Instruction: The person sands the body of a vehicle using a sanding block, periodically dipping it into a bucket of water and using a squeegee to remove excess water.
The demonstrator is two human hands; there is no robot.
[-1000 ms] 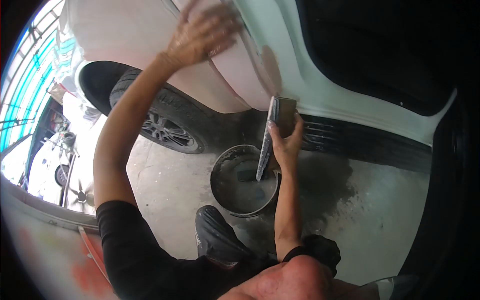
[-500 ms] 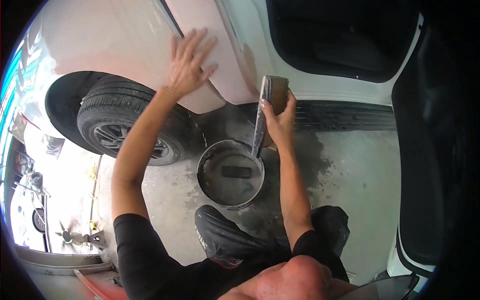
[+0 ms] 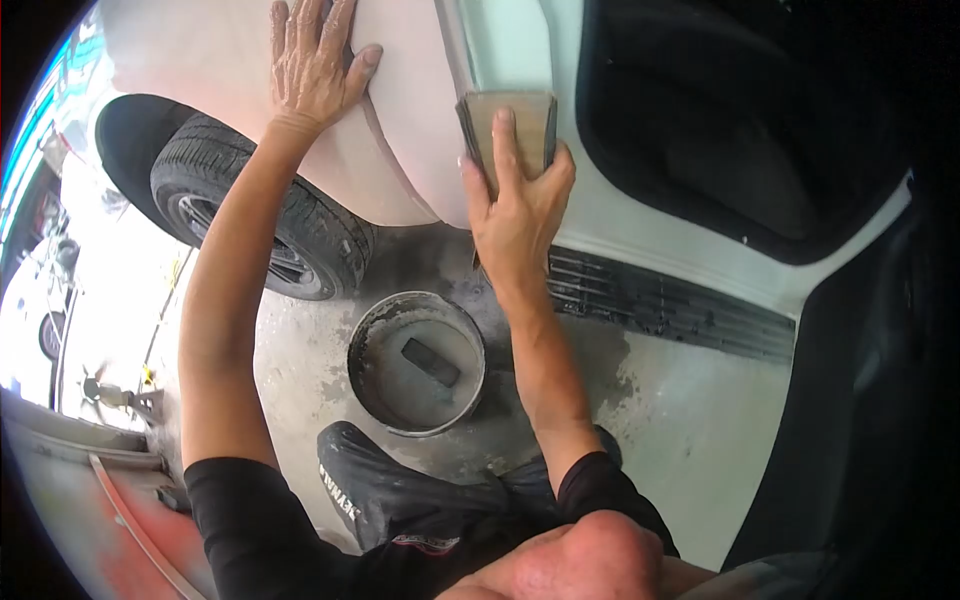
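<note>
My left hand (image 3: pixel 315 70) lies with spread, wet fingers on the pale car panel (image 3: pixel 400 110), above the wheel. In my right hand (image 3: pixel 518 200) is a tan sanding block (image 3: pixel 520 135) with dark edges, gripped at its sides with one finger along its back. The block is against the car body beside the door opening. Below my hands stands a round bucket (image 3: pixel 358 385) of murky water, with a dark rectangular block (image 3: pixel 431 362) in it.
The car's tire (image 3: pixel 335 245) is left of the bucket. A black ribbed side step (image 3: pixel 650 300) runs to the right. An open door (image 3: pixel 850 400) with a dark lining stands at the right. My knees are just below the bucket.
My left hand has moved up and left and now rests flat on the panel. My right hand has raised the block from above the bucket rim and turned it against the car body.
</note>
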